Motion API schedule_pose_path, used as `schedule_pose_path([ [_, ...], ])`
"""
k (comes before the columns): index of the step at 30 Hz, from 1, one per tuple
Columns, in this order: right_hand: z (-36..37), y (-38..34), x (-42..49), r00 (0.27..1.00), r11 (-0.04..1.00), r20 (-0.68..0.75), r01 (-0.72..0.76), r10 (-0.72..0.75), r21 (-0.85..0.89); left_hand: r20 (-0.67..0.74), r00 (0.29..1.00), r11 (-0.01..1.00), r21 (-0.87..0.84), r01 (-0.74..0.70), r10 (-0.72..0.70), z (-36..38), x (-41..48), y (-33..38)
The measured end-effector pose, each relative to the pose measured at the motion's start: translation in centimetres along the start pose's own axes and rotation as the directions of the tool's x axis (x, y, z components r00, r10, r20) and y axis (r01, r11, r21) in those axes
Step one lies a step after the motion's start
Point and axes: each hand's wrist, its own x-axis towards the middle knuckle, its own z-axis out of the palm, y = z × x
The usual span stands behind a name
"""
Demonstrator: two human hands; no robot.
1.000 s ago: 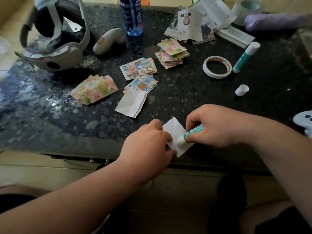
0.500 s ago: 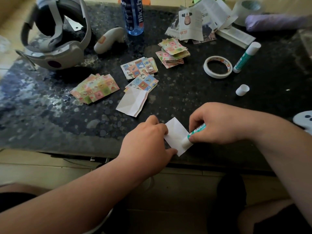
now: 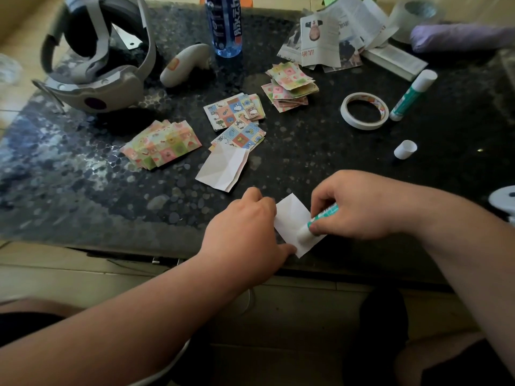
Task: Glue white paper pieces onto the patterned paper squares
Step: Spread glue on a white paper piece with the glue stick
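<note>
While aslant, glue stick tip lower-left

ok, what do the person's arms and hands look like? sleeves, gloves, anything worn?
Two bare hands, no gloves: left hand, right hand. Left forearm and right forearm are bare to the frame edge, no sleeve in view. No watch, band or ring shows; the fingers are partly hidden, so a ring cannot be ruled out.

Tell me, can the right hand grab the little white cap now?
Probably not right away. The right hand grips the glue stick, pressed on the white paper, so it is busy. The way itself looks free: only bare table lies between it and the cap.
</note>
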Motion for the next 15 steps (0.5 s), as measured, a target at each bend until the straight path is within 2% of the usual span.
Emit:
schedule_pose_path([
  [4, 0.5, -0.3, 0.9, 0.984, 0.999, -0.178, -0.005, 0.014, 0.048, -0.002, 1.0, 1.0, -0.006, -0.001, 0.001, 0.1, 0.0, -0.1],
  [6, 0.4, -0.3, 0.9, 0.983, 0.998, -0.186, 0.016, -0.004, 0.063, 0.005, 1.0, 1.0, -0.01, 0.001, -0.001, 0.0, 0.0, -0.1],
  [10, 0.3, -0.2, 0.8, 0.996, 0.999, -0.09, 0.021, -0.017, 0.038, 0.009, 1.0, 1.0, -0.012, 0.005, -0.005, 0.1, 0.1, -0.1],
  [15, 1.1, -0.6, 2.0, 0.973, 0.999, -0.23, -0.009, 0.02, 0.049, 0.017, 1.0, 1.0, -0.021, 0.011, -0.011, 0.1, 0.3, -0.1],
])
